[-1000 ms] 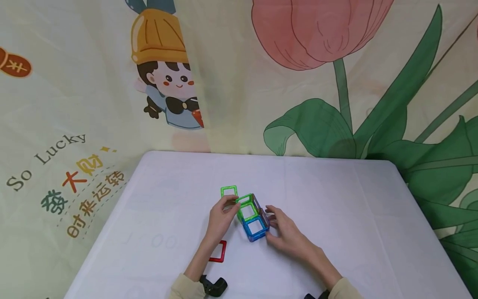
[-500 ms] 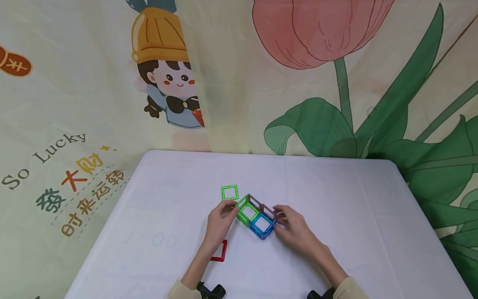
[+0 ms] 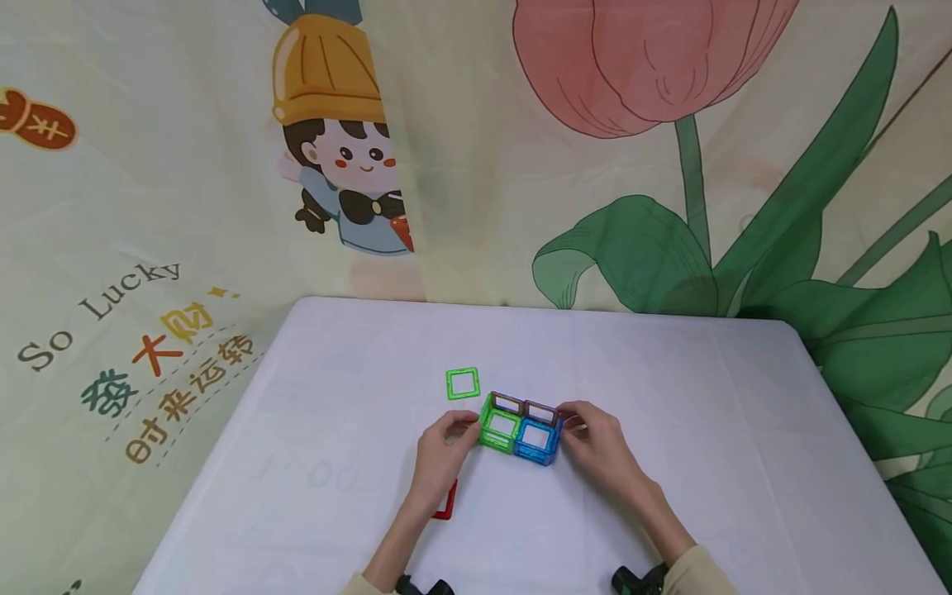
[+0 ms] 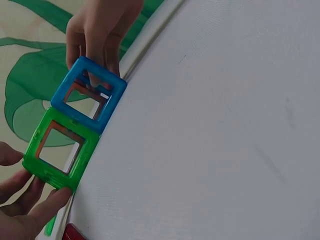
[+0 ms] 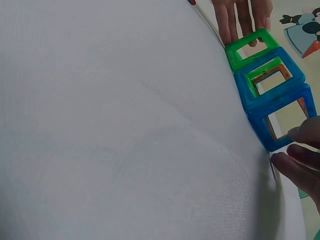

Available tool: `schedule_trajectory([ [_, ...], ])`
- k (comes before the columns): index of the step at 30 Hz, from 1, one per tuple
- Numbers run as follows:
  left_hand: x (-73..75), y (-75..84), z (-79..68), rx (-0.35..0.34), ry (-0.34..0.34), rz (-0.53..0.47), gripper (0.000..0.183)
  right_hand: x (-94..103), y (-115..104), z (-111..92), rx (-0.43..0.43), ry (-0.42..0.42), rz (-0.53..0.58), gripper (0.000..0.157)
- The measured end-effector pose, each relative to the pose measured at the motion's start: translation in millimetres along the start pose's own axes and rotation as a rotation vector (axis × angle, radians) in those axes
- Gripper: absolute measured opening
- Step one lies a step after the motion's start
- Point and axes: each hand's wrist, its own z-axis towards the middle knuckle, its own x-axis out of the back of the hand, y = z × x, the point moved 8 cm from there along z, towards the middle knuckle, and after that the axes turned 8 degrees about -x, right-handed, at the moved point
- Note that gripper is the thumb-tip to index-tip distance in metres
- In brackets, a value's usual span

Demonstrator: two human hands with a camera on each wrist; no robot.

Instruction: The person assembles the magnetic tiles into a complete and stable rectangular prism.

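Two joined cubes built from magnetic tiles [image 3: 516, 433] lie between my hands, green at the left and blue at the right, with brownish tiles along the far side. My left hand [image 3: 439, 459] holds the green end between thumb and fingers; the left wrist view shows its fingertips [image 4: 61, 196] on the lower corner of the green tile [image 4: 31, 159]. At the other end, my right hand [image 3: 604, 450] grips the blue cube, thumb and fingers at its outer edge. In the right wrist view, the blue tile [image 5: 260, 131] meets those fingers [image 5: 292, 170].
A loose green square tile [image 3: 464, 396] lies flat beyond my left hand. Partly hidden behind my left wrist is a red square tile [image 3: 449, 501]. The white tabletop [image 3: 357, 355] ends at a printed cloth backdrop [image 3: 468, 207].
The joined cubes have turned anticlockwise, their blue end swinging right and away from me until they lie nearly crosswise. My right hand has moved right and slightly away with that end.
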Motion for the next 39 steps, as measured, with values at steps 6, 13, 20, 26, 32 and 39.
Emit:
schedule_trajectory([
  [6, -2.6, 1.5, -6.6, 0.011, 0.002, -0.007, 0.024, -0.6, 5, 5, -0.047, 0.002, -0.016, 0.030],
  [13, -7.4, 2.1, -11.8, 0.021, -0.012, -0.019, 0.027, -2.0, 14, 8, -0.147, -0.040, 0.002, 0.032],
  [20, -9.2, 3.2, -14.3, 0.040, -0.020, -0.020, 0.027, -7.5, 21, -1, -0.209, -0.285, 0.149, 0.066],
  [26, -9.4, 4.7, -15.3, 0.046, -0.034, -0.005, 0.028, -5.6, 21, -5, -0.191, -0.315, 0.218, 0.074],
  [32, -8.9, 4.9, -15.9, 0.039, -0.040, -0.020, 0.029, -4.1, 24, -5, -0.151, -0.298, 0.262, 0.073],
  [39, -8.7, 4.7, -15.8, 0.015, -0.052, -0.046, 0.029, -3.1, 23, -4, -0.097, -0.312, 0.263, 0.075],
])
